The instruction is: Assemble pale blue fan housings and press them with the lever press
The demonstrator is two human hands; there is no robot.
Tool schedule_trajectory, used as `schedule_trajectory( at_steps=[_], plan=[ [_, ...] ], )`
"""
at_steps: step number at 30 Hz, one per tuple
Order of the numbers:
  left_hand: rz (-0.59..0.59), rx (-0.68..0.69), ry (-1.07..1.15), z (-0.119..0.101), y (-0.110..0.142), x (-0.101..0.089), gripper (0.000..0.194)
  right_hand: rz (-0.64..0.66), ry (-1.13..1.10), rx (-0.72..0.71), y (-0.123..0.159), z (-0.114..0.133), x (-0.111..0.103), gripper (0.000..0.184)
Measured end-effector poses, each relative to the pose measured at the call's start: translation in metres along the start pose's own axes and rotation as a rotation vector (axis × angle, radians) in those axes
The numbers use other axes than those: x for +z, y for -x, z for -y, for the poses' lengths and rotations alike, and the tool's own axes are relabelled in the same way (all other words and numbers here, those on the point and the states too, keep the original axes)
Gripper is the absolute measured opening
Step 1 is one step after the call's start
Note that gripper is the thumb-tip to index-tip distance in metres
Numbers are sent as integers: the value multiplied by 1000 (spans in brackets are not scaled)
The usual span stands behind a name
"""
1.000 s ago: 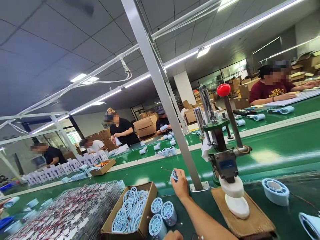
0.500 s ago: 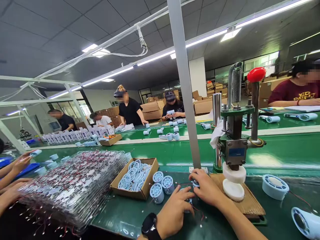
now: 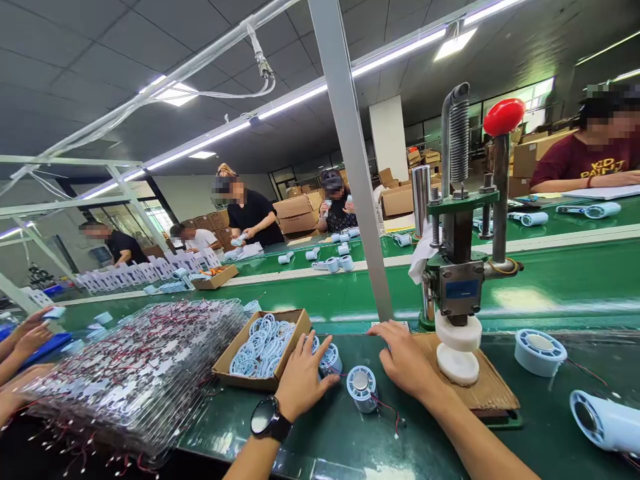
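Observation:
My left hand point(image 3: 303, 375), a dark watch on its wrist, reaches with spread fingers over a small group of light-blue round motor housings point(image 3: 331, 360). Its fingers partly hide them, and I cannot tell whether they touch. My right hand point(image 3: 409, 361) hovers beside the press with its fingers stretched out and nothing in them. Between both hands, a light-blue housing point(image 3: 362, 388) stands upright on the green bench, a silver round motor in its top and red and black wires trailing from it. A hand press point(image 3: 461, 280) with white round pads stands just right of my right hand.
A cardboard box point(image 3: 220, 369) holds light-blue rings. Left of it lies a tall stack of clear trays point(image 3: 165, 400) with wired parts. On the right are a larger blue ring housing point(image 3: 540, 353) and a blue fan body point(image 3: 607, 420). A metal post point(image 3: 367, 220) rises behind; co-workers sit beyond the belt.
My hands have moved apart, the left one leftward to the group of housings. The housing they covered before now stands uncovered between them. The view has shifted slightly.

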State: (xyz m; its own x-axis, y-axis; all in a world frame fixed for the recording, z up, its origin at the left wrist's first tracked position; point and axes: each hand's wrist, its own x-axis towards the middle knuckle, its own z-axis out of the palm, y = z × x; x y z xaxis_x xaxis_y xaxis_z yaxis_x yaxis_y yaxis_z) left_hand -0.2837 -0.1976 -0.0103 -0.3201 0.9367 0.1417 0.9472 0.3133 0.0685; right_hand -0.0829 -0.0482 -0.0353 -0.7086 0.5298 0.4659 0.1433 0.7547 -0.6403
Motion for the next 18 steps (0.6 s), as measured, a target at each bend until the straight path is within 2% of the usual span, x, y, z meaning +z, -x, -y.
schedule_trajectory(
  at_steps=[4,7,9,13,18],
  plan=[
    [-75,-29,-4,-4,0,6,51,63,-40,-126,8,20,8,38],
    [-90,-30,12,-2,8,7,49,173,17,-196,12,26,14,25],
    [-89,-52,10,0,16,7,48,204,61,-199,12,23,18,17],
    [-61,-99,1,1,29,6,50,130,93,-155,8,9,24,23],
    [-28,-149,41,-8,36,3,56,-61,117,-148,8,2,28,40]
  ],
)
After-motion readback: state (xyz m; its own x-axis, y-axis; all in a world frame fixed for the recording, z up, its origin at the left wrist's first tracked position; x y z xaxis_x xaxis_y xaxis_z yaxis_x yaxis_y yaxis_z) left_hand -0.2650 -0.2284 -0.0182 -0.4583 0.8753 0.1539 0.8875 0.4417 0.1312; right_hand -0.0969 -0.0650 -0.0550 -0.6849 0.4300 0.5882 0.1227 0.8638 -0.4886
